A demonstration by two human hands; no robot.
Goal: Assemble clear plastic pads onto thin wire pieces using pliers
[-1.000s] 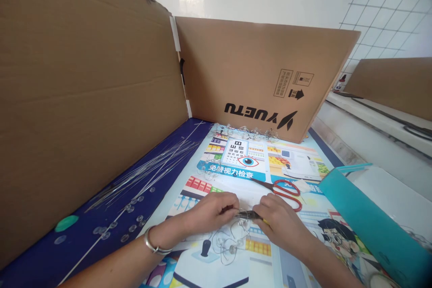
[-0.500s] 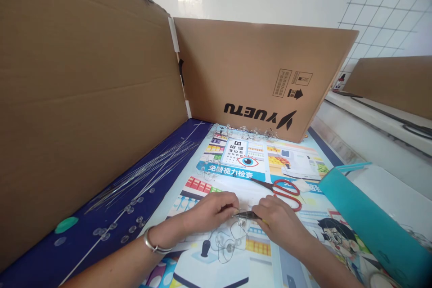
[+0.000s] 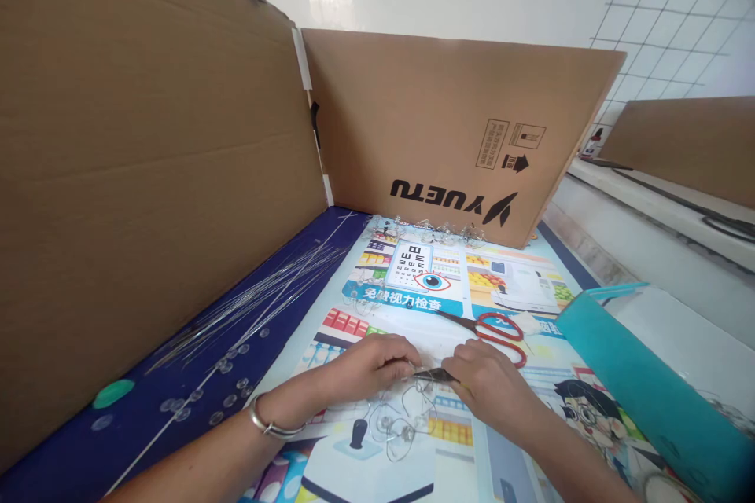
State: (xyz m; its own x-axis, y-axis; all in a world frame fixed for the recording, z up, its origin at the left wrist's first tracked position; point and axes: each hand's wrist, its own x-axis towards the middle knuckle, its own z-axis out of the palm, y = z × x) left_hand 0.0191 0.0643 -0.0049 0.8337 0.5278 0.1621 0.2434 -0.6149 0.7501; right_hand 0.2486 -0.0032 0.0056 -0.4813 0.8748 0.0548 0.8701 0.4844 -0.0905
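Observation:
My right hand (image 3: 484,374) is closed around a pair of pliers (image 3: 433,375), whose dark jaws point left. The jaw tips meet thin wire close to the fingertips of my left hand (image 3: 383,364). Those left fingers are pinched on a wire piece with clear beads (image 3: 396,431), which hangs below in loops over the printed sheet. The exact grip point is hidden by the fingers. Just beyond my right hand lie red-handled scissors (image 3: 501,328), blades to the left, beside a small white scrap (image 3: 531,323).
Long straight wires (image 3: 253,299) and loose clear beads (image 3: 224,365) lie on the blue surface at left, near a green oval (image 3: 114,393). Cardboard panels (image 3: 460,126) stand behind and left. More beaded wire pieces (image 3: 436,233) rest by the back panel. A teal box (image 3: 654,385) is at right.
The hanging beaded wire has swung slightly, and its beads and loops have shifted. Both hands stay in nearly the same place, still holding the wire and pliers.

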